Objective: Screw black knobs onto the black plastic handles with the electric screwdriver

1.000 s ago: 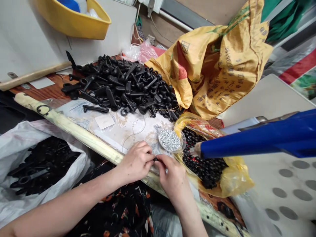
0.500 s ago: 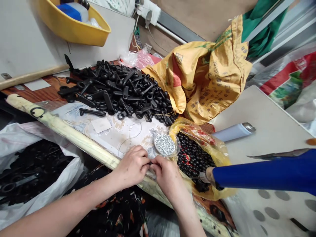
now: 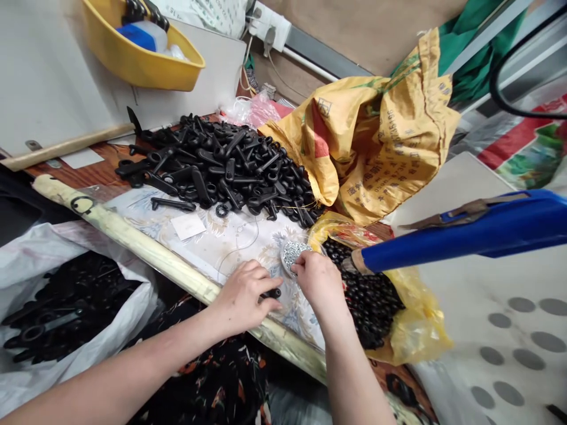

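Note:
My left hand (image 3: pixel 248 295) is closed around a black plastic handle (image 3: pixel 275 293), whose round, hollow end pokes out between thumb and forefinger. Most of that handle is hidden by the fingers. My right hand (image 3: pixel 319 277) dips its pinched fingertips into a small round tub of silvery pins or screws (image 3: pixel 294 252); what is between them cannot be made out. Behind both hands lies a heap of black plastic handles (image 3: pixel 221 165) with ring-shaped ends. Right of my right hand, a yellow plastic bag (image 3: pixel 425 321) holds many small black knobs (image 3: pixel 376 307).
A blue tool (image 3: pixel 443 236) slants in from the right over the knobs. A yellow woven sack (image 3: pixel 385 141) stands behind. A padded roll (image 3: pixel 146 245) lines the front edge. Below left, a white bag (image 3: pixel 142 330) holds black parts. A yellow bin (image 3: pixel 150 68) hangs upper left.
My hands were together at the table edge. My right hand has moved away to the tub of pins, while my left keeps the black handle. The blue tool appears higher and tilted differently.

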Action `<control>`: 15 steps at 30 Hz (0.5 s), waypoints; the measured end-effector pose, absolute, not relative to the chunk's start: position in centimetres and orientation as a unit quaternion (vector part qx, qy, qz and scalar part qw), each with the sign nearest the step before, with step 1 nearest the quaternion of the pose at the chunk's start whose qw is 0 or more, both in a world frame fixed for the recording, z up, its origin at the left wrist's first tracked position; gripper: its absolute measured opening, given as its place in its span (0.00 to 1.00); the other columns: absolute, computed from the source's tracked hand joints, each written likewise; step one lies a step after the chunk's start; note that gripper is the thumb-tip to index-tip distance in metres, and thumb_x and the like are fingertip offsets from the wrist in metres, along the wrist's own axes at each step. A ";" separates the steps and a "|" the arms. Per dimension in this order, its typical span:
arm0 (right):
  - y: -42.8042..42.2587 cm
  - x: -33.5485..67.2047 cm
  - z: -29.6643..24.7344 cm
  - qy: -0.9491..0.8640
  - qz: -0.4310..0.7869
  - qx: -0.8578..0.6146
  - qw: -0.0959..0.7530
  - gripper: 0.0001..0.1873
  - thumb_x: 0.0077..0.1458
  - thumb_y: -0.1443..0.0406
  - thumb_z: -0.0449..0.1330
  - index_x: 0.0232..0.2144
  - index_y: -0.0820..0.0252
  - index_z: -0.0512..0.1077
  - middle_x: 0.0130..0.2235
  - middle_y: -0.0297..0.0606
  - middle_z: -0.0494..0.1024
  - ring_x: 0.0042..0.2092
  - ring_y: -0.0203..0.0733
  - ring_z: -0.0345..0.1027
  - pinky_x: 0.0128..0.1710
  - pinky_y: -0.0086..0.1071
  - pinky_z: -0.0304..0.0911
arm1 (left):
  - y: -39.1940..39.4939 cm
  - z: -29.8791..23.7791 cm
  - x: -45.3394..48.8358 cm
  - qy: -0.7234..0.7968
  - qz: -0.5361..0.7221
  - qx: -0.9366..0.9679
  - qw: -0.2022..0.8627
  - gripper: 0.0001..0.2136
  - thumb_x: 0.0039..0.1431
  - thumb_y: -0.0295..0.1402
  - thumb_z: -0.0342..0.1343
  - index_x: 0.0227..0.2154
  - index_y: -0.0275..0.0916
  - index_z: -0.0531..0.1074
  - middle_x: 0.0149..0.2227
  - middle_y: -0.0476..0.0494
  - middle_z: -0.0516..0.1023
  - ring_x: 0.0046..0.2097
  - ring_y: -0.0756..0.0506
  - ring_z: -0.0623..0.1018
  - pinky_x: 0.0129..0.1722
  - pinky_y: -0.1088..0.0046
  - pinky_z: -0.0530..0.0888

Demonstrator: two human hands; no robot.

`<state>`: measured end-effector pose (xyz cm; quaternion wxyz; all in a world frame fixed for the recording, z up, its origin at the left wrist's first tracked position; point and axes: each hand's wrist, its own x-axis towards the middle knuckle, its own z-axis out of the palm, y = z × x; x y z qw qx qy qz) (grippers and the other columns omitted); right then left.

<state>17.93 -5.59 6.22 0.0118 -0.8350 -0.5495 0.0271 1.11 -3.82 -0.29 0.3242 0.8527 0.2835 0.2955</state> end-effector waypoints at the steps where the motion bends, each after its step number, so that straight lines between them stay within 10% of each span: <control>1: -5.6 18.0 6.1 -0.549 0.028 -0.835 0.009 0.03 0.55 0.69 0.65 0.29 0.59 0.78 0.32 0.43 0.81 0.36 0.45 0.76 0.34 0.31 0.61 | -3.8 -0.3 1.2 0.284 0.295 0.854 0.322 0.11 0.55 0.31 0.68 0.41 0.41 0.80 0.33 0.46 0.77 0.43 0.41 0.72 0.45 0.60 0.71; 15: -6.5 19.5 5.9 -0.550 0.032 -0.831 0.077 0.06 0.56 0.66 0.64 0.28 0.55 0.79 0.30 0.38 0.82 0.32 0.44 0.74 0.31 0.31 0.57 | -4.2 -0.7 1.2 0.298 0.312 0.865 0.255 0.04 0.59 0.25 0.62 0.29 0.36 0.79 0.31 0.45 0.75 0.40 0.43 0.70 0.41 0.62 0.70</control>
